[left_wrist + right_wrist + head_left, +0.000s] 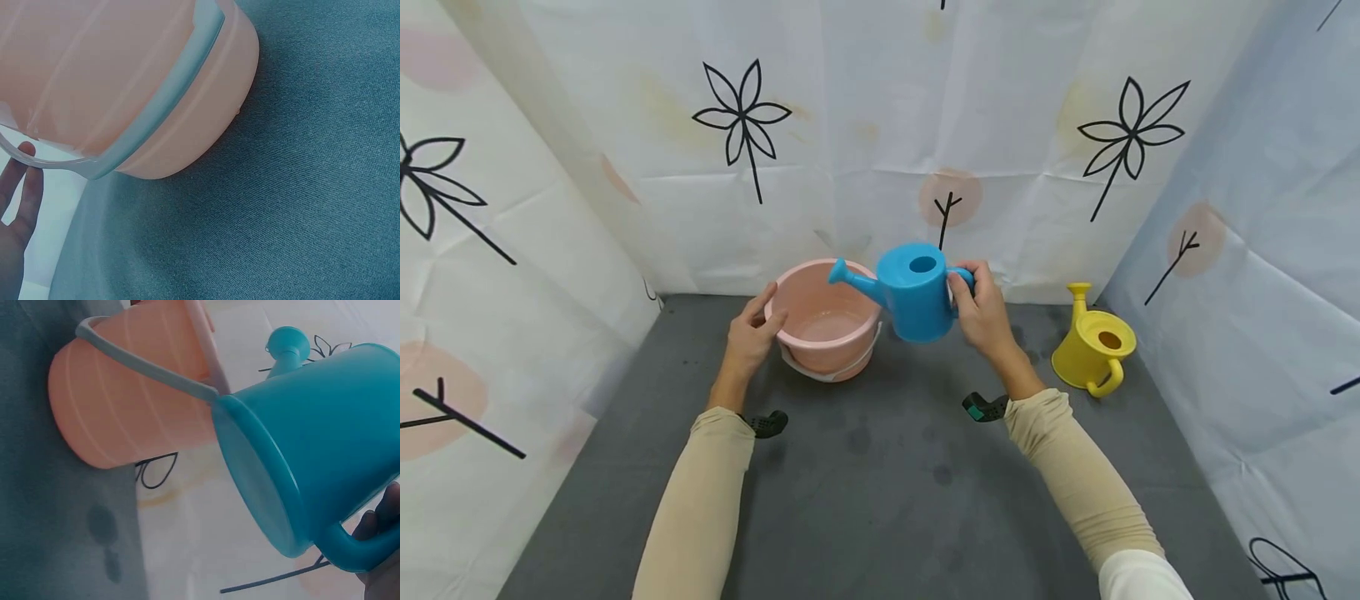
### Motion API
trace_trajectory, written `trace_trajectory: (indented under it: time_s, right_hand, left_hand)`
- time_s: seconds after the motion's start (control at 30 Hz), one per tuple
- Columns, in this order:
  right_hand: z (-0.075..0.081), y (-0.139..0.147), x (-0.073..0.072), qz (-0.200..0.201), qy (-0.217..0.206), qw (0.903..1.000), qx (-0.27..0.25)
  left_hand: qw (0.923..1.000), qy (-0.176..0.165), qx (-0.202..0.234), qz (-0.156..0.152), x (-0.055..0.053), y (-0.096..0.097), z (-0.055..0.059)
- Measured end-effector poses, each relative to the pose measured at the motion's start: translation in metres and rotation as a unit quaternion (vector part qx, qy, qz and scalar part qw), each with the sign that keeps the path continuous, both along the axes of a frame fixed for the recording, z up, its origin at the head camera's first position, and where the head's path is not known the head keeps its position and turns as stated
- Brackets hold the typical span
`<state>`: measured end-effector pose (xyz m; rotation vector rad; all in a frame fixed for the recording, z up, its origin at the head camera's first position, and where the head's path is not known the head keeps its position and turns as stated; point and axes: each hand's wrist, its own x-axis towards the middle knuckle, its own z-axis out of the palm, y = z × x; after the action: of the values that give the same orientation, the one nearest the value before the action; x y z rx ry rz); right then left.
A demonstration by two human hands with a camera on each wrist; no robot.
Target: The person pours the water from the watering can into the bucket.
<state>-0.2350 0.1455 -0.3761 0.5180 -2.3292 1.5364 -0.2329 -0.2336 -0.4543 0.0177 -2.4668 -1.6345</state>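
My right hand point(981, 312) grips the handle of a blue watering can point(913, 292), its fingers curled round the handle point(359, 547). The can is raised beside the bucket's right rim, with its spout point(861, 283) pointing left over the bucket. A pink bucket point(831, 357) stands upright on the table, its pale bail handle point(156, 106) hanging down at the front. My left hand point(751, 337) holds the bucket's left rim, thumb over the near edge and fingers at the outside. The left wrist view catches only part of that hand.
A yellow watering can point(1086, 354) stands upright at the right, near the side wall. The dark grey tabletop point(880, 500) is bordered by white patterned cloth point(850, 150) at the back and both sides. Faint damp-looking spots point(942, 475) mark the tabletop.
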Motion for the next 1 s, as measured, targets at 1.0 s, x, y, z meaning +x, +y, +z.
trace_trajectory:
  time_s: [1.0]
  right_hand:
    - [-0.033,0.040,0.049,-0.099,-0.064,0.9843,-0.131]
  left_hand:
    - [1.0000,-0.004,0.005,-0.005,0.001,0.006,0.006]
